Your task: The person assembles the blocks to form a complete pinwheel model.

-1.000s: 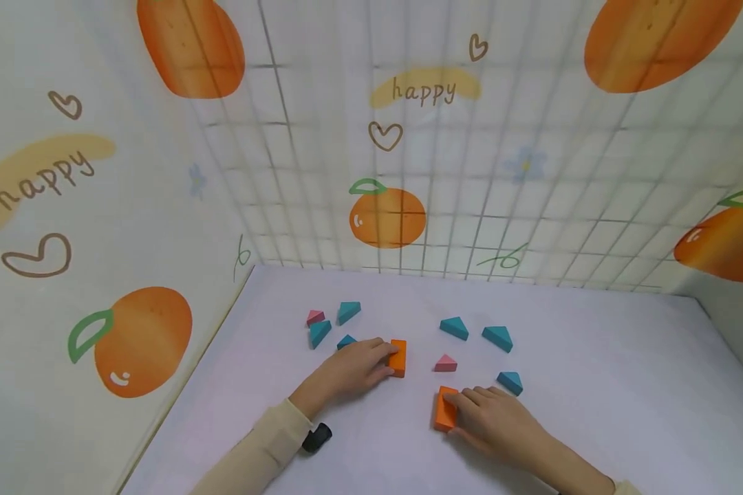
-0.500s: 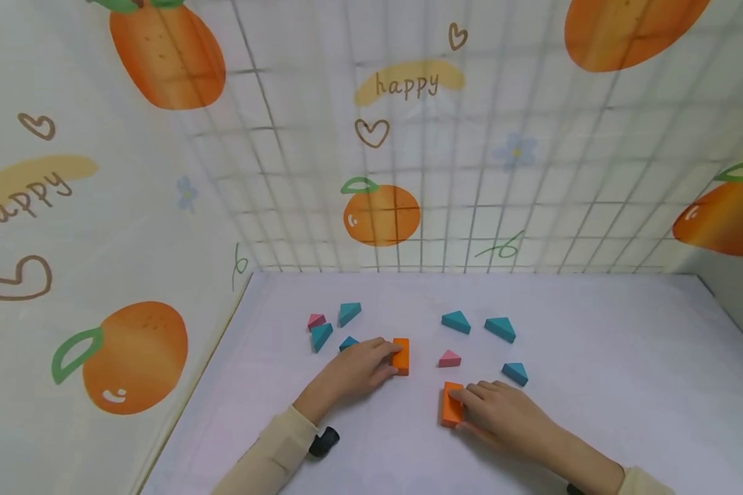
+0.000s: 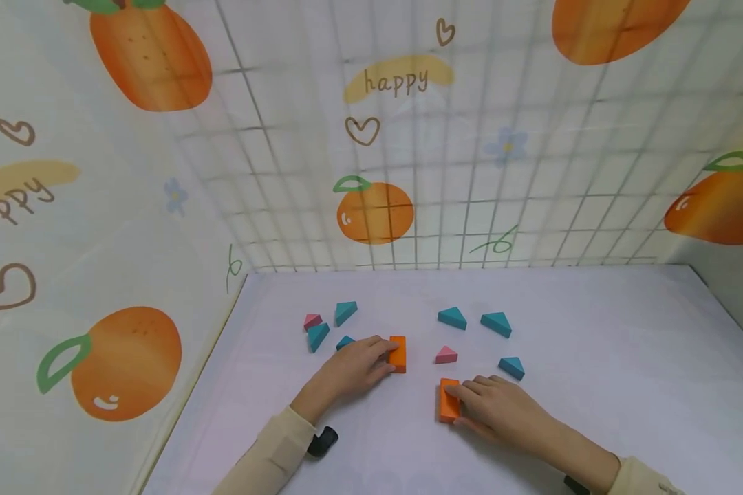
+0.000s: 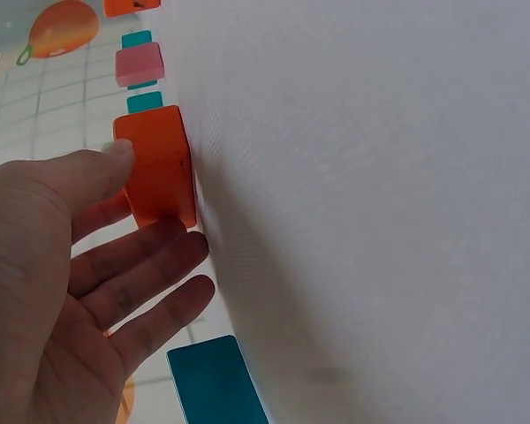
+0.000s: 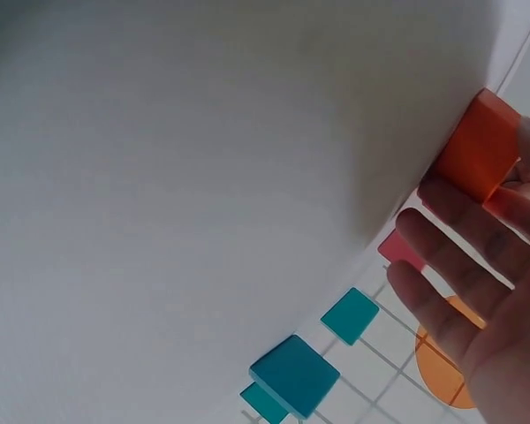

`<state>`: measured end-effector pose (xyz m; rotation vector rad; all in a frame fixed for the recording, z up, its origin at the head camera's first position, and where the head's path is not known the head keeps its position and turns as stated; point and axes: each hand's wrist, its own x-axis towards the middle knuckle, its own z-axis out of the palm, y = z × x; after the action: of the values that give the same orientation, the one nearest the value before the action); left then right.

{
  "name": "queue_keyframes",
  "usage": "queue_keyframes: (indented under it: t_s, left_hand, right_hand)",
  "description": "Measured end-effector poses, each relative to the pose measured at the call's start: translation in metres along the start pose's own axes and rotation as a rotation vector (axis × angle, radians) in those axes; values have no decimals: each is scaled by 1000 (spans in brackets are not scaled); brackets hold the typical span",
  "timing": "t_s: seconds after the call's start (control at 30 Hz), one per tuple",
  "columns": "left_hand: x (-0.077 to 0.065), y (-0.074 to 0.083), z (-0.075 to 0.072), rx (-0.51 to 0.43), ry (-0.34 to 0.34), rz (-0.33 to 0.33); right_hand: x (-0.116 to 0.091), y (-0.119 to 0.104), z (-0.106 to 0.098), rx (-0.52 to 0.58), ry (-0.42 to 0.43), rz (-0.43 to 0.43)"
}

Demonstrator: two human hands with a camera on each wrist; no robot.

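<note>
My left hand [image 3: 358, 369] pinches an orange rectangular block [image 3: 398, 354] near the middle of the white table. In the left wrist view, the thumb presses the near side of that orange block [image 4: 157, 168], while the other fingers [image 4: 159, 305] reach below it. A second orange block [image 3: 448, 401], lower and to the right in the head view, is pinched by my right hand [image 3: 501, 412]. The right wrist view shows this block [image 5: 479, 146] between thumb and fingers, low on the tabletop. A small pink triangular block [image 3: 446, 355] lies between and just beyond the two orange blocks.
Left of centre lie a pink triangle [image 3: 312, 321], teal triangles [image 3: 318, 337] and a blue triangle [image 3: 345, 342] partly behind the left hand. Teal triangles [image 3: 496, 324] and a blue one [image 3: 512, 368] lie on the right. A patterned curtain [image 3: 439, 165] backs the table.
The head view has shifted slightly, so the curtain pattern sits further left. Both hands stay on the same orange blocks, with hardly any movement relative to the other blocks.
</note>
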<state>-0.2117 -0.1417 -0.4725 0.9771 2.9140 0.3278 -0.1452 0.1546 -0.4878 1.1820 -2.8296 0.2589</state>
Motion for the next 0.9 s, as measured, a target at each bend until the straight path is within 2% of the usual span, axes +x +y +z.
queue_keyframes:
  t_s: [0.57,0.9]
  left_hand:
    - [2,2,-6,-19,-5,-12]
    - [4,1,-7,-33,-14,-11]
  right_hand:
    - [3,0,-8,-7,59,-63]
    - [3,1,-8,6,73,-64]
